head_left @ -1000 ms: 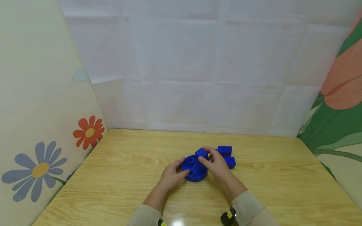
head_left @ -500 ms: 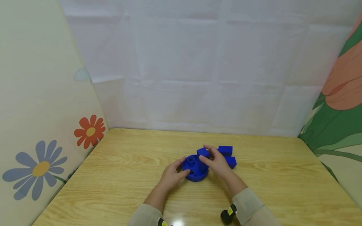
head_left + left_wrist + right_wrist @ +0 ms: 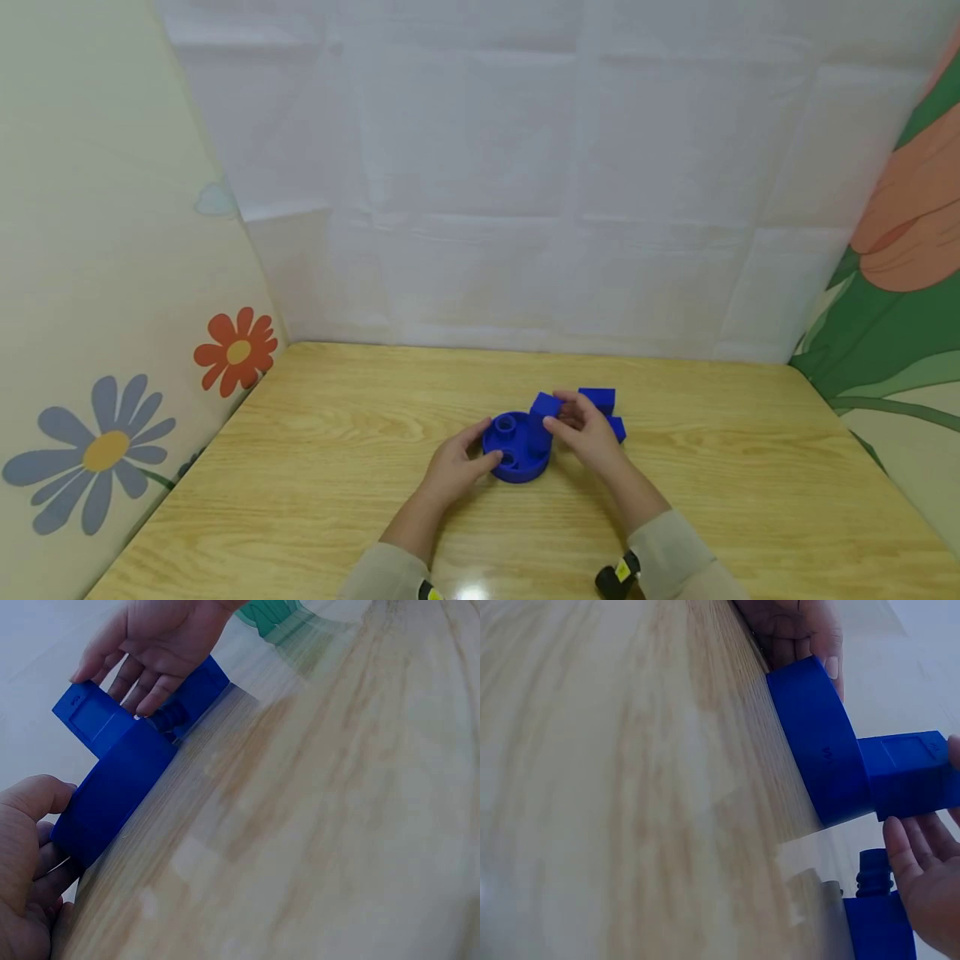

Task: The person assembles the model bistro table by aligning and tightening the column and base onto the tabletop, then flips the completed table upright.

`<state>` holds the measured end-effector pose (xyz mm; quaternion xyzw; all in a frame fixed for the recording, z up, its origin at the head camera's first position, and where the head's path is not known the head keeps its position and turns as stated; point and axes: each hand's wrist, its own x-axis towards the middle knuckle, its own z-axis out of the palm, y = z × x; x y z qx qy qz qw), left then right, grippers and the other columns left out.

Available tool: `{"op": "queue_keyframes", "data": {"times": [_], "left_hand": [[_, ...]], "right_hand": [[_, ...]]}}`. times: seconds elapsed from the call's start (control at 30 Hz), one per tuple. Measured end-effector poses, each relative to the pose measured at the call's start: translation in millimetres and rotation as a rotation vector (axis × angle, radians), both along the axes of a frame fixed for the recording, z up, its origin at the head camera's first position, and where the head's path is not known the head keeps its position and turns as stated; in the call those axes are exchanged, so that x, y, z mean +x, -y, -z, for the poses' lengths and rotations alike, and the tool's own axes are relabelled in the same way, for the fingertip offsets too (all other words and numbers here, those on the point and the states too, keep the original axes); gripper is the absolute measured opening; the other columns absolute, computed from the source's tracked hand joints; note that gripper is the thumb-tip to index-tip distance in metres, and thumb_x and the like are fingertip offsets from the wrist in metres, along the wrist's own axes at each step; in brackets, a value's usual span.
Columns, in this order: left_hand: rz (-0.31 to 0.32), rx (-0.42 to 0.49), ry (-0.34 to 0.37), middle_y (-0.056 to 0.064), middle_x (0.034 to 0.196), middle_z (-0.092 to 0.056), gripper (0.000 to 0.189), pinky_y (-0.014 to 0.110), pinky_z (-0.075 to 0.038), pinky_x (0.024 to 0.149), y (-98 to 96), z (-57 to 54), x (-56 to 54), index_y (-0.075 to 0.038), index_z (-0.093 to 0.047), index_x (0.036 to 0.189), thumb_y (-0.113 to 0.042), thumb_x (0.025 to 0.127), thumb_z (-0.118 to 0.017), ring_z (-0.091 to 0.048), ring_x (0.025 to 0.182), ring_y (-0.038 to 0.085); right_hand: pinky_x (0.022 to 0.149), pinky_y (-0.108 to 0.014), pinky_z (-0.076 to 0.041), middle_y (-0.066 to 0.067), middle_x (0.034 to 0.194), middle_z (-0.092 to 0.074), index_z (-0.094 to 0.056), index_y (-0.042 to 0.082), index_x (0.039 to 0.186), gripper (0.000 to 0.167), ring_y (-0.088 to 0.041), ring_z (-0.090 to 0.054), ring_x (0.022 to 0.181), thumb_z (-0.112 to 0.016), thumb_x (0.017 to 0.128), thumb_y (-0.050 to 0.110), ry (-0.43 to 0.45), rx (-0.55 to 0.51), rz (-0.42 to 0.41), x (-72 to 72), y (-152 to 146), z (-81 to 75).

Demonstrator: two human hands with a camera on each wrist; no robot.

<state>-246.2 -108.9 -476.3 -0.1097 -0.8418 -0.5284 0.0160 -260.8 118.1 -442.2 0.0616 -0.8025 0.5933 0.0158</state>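
Note:
A round blue base [image 3: 517, 475] with a raised rim and ring-shaped sockets lies on the table. My left hand [image 3: 452, 468] grips its left side, thumb over the rim and fingers against the outer wall. On the base's right side stands a blue rectangular block [image 3: 545, 406], its lower end inside the rim. My right hand [image 3: 588, 432] pinches this block near its top between thumb and fingers. In the right wrist view the block [image 3: 907, 761] sticks out from the base [image 3: 821, 742], with fingertips at its side. Its bottom end is hidden by the rim.
Two more blue blocks lie just right of the base: one farther back [image 3: 597, 400], one nearer [image 3: 618, 428] and partly behind the right hand. A ribbed peg [image 3: 874, 874] shows on one of them. A white sheet [image 3: 480, 183] hangs behind the wooden table [image 3: 337, 433].
My right hand has shifted slightly right with the top of the block, which now shows at a different angle. It covers more of the nearer loose block. The left hand and base stay put.

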Motion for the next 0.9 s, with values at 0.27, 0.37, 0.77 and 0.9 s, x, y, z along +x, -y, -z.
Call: {"op": "queue_keyframes", "data": {"times": [0.27,0.37,0.77,0.9], "left_hand": [[-0.005,0.008,0.016,0.022,0.139,-0.055,0.059,0.054,-0.035,0.113,0.7,1.1,-0.5,0.0,-0.053,0.138,-0.022,0.086,-0.072,-0.047,0.133,0.039],[-0.002,0.018,0.021,0.022,0.14,-0.055,0.059,0.054,-0.034,0.113,0.9,1.5,-1.0,0.0,-0.053,0.138,-0.021,0.087,-0.072,-0.047,0.134,0.039],[0.005,0.021,0.015,0.022,0.141,-0.054,0.059,0.053,-0.034,0.114,-0.2,1.0,-0.9,0.001,-0.052,0.138,-0.02,0.087,-0.072,-0.046,0.135,0.04],[0.006,0.015,-0.001,0.023,0.14,-0.054,0.059,0.054,-0.034,0.113,-0.2,1.9,-1.2,0.002,-0.053,0.138,-0.019,0.086,-0.072,-0.046,0.134,0.041]], "right_hand": [[0.081,-0.028,-0.049,-0.013,0.143,-0.053,-0.051,0.014,0.141,0.057,-0.026,-0.055,0.112,-0.073,0.089,0.023,0.064,0.028,0.0,-0.2,-1.1,0.1],[0.078,-0.027,-0.049,-0.015,0.144,-0.051,-0.049,0.013,0.143,0.06,-0.026,-0.055,0.109,-0.073,0.089,0.023,0.054,0.03,-0.014,-0.3,-1.6,0.3],[0.082,-0.029,-0.052,-0.018,0.139,-0.052,-0.049,0.006,0.138,0.057,-0.029,-0.055,0.111,-0.074,0.088,0.018,0.065,-0.007,0.009,3.3,-4.2,-0.5],[0.097,-0.04,-0.051,-0.018,0.142,-0.05,-0.047,0.004,0.139,0.057,-0.035,-0.052,0.124,-0.072,0.089,0.013,0.066,-0.044,-0.007,4.4,-5.5,0.9]]}}
